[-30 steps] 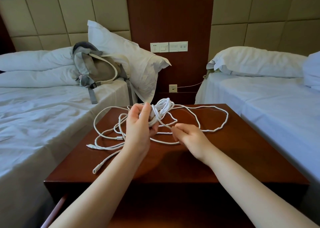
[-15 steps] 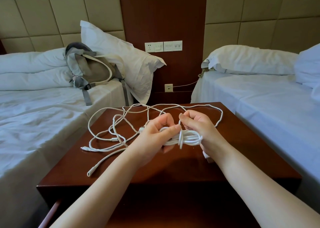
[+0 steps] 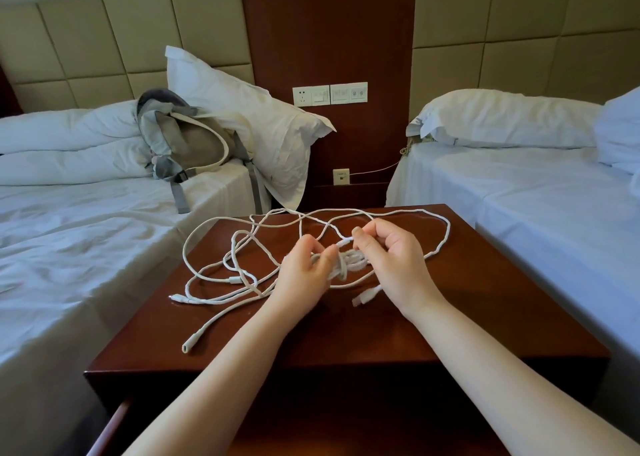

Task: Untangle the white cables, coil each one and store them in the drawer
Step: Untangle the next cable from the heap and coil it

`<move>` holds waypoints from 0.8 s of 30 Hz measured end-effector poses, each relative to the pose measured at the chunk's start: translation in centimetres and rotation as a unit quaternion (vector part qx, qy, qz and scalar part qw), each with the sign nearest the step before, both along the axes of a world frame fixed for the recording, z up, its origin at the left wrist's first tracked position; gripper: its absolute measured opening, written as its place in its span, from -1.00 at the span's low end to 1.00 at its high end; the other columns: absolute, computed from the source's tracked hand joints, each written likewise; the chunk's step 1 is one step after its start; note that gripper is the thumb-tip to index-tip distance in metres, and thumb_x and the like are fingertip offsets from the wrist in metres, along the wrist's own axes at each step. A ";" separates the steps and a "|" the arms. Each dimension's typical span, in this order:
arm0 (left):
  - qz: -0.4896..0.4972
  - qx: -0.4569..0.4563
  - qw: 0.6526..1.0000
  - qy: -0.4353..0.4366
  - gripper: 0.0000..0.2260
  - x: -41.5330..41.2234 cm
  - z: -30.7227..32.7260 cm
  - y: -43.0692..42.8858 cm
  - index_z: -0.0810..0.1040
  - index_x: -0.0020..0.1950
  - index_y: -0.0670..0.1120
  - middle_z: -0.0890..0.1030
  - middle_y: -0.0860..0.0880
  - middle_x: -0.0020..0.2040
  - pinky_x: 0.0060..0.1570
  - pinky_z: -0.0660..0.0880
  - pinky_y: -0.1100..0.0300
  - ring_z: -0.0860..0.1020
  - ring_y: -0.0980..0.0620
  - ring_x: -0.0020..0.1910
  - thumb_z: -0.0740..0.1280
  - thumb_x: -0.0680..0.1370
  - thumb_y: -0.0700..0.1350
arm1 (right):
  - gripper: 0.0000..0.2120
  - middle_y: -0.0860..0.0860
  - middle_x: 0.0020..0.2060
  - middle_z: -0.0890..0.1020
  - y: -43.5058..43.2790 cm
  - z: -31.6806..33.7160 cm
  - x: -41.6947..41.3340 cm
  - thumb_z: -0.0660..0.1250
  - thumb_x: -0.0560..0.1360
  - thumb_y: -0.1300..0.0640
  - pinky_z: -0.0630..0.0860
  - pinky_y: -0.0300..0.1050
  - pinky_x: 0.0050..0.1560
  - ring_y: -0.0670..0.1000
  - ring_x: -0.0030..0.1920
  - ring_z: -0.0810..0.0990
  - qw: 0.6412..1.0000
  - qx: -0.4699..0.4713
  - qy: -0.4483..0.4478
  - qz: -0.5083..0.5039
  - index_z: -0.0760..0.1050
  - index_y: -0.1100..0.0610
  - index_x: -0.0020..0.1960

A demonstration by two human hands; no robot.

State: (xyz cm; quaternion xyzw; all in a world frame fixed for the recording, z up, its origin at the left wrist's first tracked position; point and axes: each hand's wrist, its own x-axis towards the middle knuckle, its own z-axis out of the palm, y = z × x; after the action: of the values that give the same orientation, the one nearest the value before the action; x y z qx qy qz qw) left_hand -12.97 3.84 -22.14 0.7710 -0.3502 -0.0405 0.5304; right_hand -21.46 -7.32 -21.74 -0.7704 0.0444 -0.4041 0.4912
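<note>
White cables lie tangled in loose loops across the dark wooden nightstand. Between my hands sits a small coiled bundle of white cable. My left hand grips the bundle's left side with curled fingers. My right hand pinches a cable end at the bundle's top. A flat plug hangs below the bundle. Another cable end lies near the front left. The drawer shows only as a slightly pulled-out edge at the lower left.
Beds with white sheets flank the nightstand left and right. A grey backpack and pillow lie on the left bed. Wall sockets and a thin wire are behind.
The bundle went from raised in my left hand to held low between both hands. My right hand came up onto it and now pinches a cable end at its top.
</note>
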 end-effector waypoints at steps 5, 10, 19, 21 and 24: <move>0.087 -0.125 0.982 0.116 -0.80 1.0 0.0 0.3 0.39 -0.12 -0.13 0.46 -0.05 -0.42 -0.52 0.30 0.25 0.40 0.11 -0.52 0.18 0.62 -0.04 | -0.77 -0.07 -0.41 0.53 1.6 -0.5 0.0 0.20 0.59 0.21 0.40 -0.29 -0.32 -0.10 -0.35 0.48 0.995 -0.049 0.028 0.079 0.55 0.18 -0.20; 0.060 -0.223 0.956 0.179 -0.77 1.2 1.1 0.7 0.36 -0.18 -0.15 0.39 -0.03 -0.49 -0.62 0.22 0.31 0.31 0.13 -0.59 0.14 0.63 -0.07 | -0.85 0.02 -0.38 0.55 1.2 -1.6 0.5 0.23 0.58 0.13 0.44 0.02 -0.30 0.04 -0.36 0.51 0.975 -0.189 0.082 0.080 0.52 0.08 -0.13; -0.184 -0.305 0.911 0.209 -0.78 0.8 3.0 1.9 0.32 -0.25 -0.17 0.36 -0.01 -0.59 -0.62 0.04 0.32 0.20 0.16 -0.69 0.19 0.55 -0.09 | -0.71 -0.15 -0.42 0.46 -0.8 -1.2 0.4 0.11 0.62 -0.02 0.39 -0.11 -0.26 -0.13 -0.35 0.45 0.955 -0.253 0.154 -0.004 0.45 0.02 -0.22; -0.223 -0.278 0.912 0.203 -0.77 0.6 3.2 2.0 0.34 -0.29 -0.17 0.37 -0.03 -0.57 -0.65 0.07 0.38 0.21 0.17 -0.69 0.26 0.49 -0.08 | -0.68 -0.13 -0.46 0.43 -1.8 -1.2 0.2 0.12 0.61 -0.07 0.34 -0.14 -0.32 -0.12 -0.41 0.40 0.967 -0.215 0.136 0.003 0.39 -0.01 -0.28; -0.247 -0.182 0.936 0.173 -0.75 0.1 2.7 2.0 0.42 -0.35 -0.09 0.42 -0.11 -0.49 -0.64 0.16 0.41 0.28 0.12 -0.65 0.34 0.50 -0.08 | -0.71 -0.08 -0.47 0.45 -2.7 -1.1 -0.2 0.21 0.59 -0.05 0.28 -0.13 -0.37 -0.14 -0.43 0.35 0.983 -0.147 0.112 0.008 0.41 0.04 -0.27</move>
State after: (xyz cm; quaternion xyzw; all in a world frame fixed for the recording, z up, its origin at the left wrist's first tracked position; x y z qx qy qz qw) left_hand -12.92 5.80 -19.47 0.5319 -0.4334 -0.2387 0.6872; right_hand -21.64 -10.04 -22.87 -0.8751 0.0330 -0.3134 0.3674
